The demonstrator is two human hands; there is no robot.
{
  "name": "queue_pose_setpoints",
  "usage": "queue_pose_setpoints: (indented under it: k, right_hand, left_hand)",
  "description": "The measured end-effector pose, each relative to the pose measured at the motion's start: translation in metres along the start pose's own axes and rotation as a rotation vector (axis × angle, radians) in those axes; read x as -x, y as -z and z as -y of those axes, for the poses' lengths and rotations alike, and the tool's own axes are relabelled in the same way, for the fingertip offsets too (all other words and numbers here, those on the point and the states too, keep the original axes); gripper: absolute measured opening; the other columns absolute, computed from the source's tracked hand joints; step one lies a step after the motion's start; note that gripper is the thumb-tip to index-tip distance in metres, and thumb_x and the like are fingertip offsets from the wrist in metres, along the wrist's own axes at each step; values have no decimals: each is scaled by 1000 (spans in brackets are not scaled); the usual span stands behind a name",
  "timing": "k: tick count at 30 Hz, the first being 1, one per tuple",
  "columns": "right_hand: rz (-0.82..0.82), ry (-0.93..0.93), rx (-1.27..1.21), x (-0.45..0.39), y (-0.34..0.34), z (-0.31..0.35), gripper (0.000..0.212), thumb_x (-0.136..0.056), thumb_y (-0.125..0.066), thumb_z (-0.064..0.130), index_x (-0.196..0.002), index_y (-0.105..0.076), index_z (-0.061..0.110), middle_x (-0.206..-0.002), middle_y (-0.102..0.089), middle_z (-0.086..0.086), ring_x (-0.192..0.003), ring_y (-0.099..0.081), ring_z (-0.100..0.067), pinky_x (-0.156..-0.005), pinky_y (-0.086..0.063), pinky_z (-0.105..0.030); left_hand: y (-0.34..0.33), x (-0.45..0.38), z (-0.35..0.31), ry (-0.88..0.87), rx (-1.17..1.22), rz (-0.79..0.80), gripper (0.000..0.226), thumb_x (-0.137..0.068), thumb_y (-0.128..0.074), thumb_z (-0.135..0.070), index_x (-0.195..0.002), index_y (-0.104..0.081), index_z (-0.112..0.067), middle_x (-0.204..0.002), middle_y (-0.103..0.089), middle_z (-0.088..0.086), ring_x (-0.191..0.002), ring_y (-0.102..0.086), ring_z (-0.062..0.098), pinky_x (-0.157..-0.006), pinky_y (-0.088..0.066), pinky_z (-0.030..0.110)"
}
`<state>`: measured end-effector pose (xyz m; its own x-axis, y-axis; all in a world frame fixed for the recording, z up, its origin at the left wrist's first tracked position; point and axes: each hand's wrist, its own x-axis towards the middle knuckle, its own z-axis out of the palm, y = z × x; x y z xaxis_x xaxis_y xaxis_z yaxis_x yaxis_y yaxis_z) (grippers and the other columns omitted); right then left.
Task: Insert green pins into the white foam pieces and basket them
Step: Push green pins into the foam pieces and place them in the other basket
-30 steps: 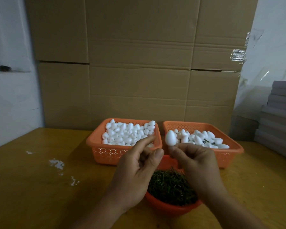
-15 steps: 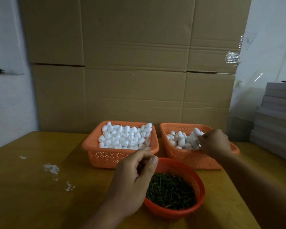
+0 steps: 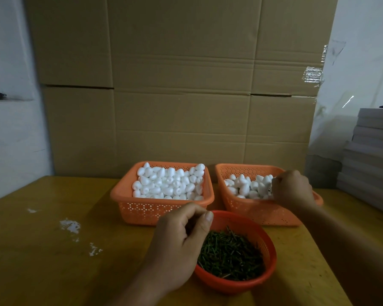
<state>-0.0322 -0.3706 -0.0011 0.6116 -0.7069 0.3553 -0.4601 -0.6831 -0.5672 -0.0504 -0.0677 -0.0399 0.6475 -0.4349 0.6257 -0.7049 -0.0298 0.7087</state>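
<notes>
My left hand hovers at the left rim of a red bowl full of green pins. Its fingers are curled with the thumb against them, and nothing shows between them. My right hand reaches into the right orange basket, over its white foam pieces. The fingers curl downward with the back of the hand towards me, so what they hold is hidden. The left orange basket is heaped with plain white foam pieces.
Everything stands on a yellow-brown table with white crumbs at the left. A wall of cardboard boxes rises right behind the baskets. A stack of grey boards stands at the right edge.
My right hand carried a foam piece from above the bowl to the right basket and now dips into it. My left hand curled its fingers and stayed at the bowl's left rim.
</notes>
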Motion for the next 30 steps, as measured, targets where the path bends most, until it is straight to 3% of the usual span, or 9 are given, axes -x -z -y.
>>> queue_pose_setpoints:
  k: [3,6,8,12,16,19,22,25,30]
  right_hand:
    - [-66,31,-95,13,5,1,33,-93,-50,4,-61,-56,-1,-53,-47,-9,-48,-37,-18,-49,-31,-28]
    - [-105,109,-225,34,12,8,26,-92,-48,2,-79,-66,-10,-60,-62,-20,-47,-40,-19,-49,-30,-27]
    - [-102,183,-288,54,18,16,26,-94,-48,4,-91,-74,3,-66,-69,-11,-40,-46,-11,-46,-32,-24]
    - [7,286,-452,103,21,28,34,-96,-48,2,-110,-72,22,-75,-69,6,-35,-49,-3,-37,-34,-18]
    - [154,395,-420,134,13,30,40,-92,-53,-1,-108,-69,32,-84,-70,13,-63,-63,4,-47,-44,-13]
    - [177,445,-337,140,11,29,33,-91,-60,7,-108,-73,32,-85,-71,16,-77,-64,8,-57,-45,-11]
    - [163,461,-296,140,9,29,29,-91,-63,14,-112,-73,31,-96,-72,17,-80,-63,7,-68,-47,-12]
    - [166,452,-267,143,7,28,28,-92,-64,21,-115,-71,33,-106,-69,13,-94,-62,3,-86,-52,-23]
    - [177,470,-245,146,8,28,27,-92,-64,24,-116,-70,35,-105,-64,13,-95,-61,0,-89,-49,-21]
  left_hand:
    - [0,0,3,12,-12,8,26,-99,-54,-45,-81,-64,-29,-60,-54,-7,-54,-49,3,-53,-40,22]
    - [1,-1,3,28,-28,-14,29,-96,-54,-44,-72,-57,-27,-56,-50,-9,-52,-45,2,-51,-38,21]
    - [3,-3,4,55,-47,-39,35,-95,-52,-45,-65,-51,-27,-52,-46,-12,-49,-42,3,-48,-35,21]
    - [12,-12,5,155,-79,-76,48,-101,-48,-38,-58,-46,-15,-48,-41,-8,-47,-38,9,-48,-31,39]
    - [29,-34,16,225,-217,-161,47,-104,-44,-36,-63,-48,-14,-45,-43,-13,-43,-40,5,-46,-28,19]
    - [47,-66,34,251,-379,-177,27,-104,-46,-22,-82,-62,-18,-66,-55,-14,-62,-52,4,-55,-32,19]
    - [64,-103,54,323,-570,-72,19,-97,-52,-14,-85,-64,-22,-82,-64,-7,-75,-59,12,-64,-45,26]
    - [77,-131,76,429,-773,101,14,-91,-59,-14,-88,-73,-10,-92,-73,5,-81,-67,23,-71,-52,34]
    - [83,-146,85,553,-1019,465,27,-94,-67,-24,-116,-72,-9,-112,-72,8,-83,-66,15,-70,-49,20]
